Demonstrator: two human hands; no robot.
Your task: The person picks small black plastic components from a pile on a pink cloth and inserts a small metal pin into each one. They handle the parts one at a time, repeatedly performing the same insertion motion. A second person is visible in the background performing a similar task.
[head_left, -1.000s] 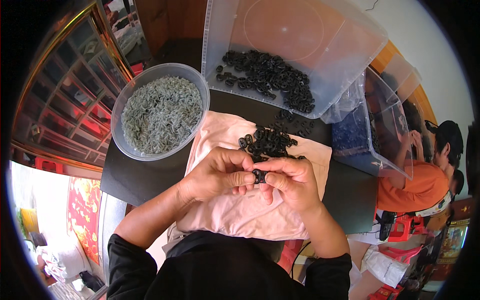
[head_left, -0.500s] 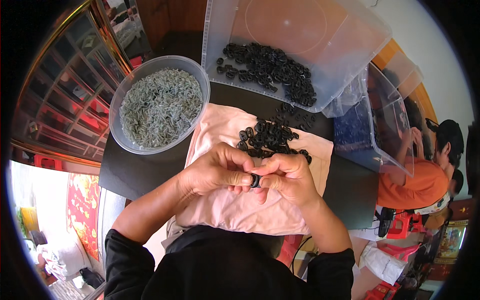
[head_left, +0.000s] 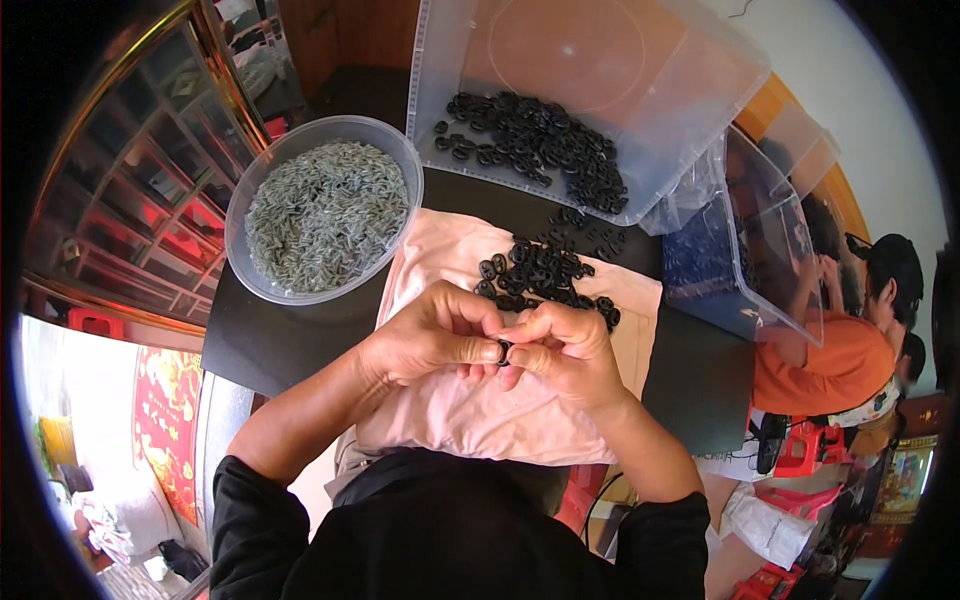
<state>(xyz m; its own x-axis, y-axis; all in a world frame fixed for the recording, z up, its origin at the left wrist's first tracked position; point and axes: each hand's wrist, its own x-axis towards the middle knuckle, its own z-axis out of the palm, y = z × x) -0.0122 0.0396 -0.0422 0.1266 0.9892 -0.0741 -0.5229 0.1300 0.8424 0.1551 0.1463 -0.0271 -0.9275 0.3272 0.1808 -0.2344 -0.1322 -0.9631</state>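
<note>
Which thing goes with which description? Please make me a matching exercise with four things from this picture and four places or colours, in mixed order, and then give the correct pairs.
Things
1. round bowl
2. clear bin
3. pink cloth
4. small black part

Descriptions
A. pinched between the left hand and the right hand
B. spread flat under a loose pile of black parts
C. filled with small grey pieces
D. tilted, with many black parts heaped inside

Pairs: 1-C, 2-D, 3-B, 4-A

Matt pink cloth [head_left: 470, 410]; clear smooth plastic bin [head_left: 600, 70]; translucent plastic bowl [head_left: 250, 270]; black matt rings [head_left: 540, 275].
</note>
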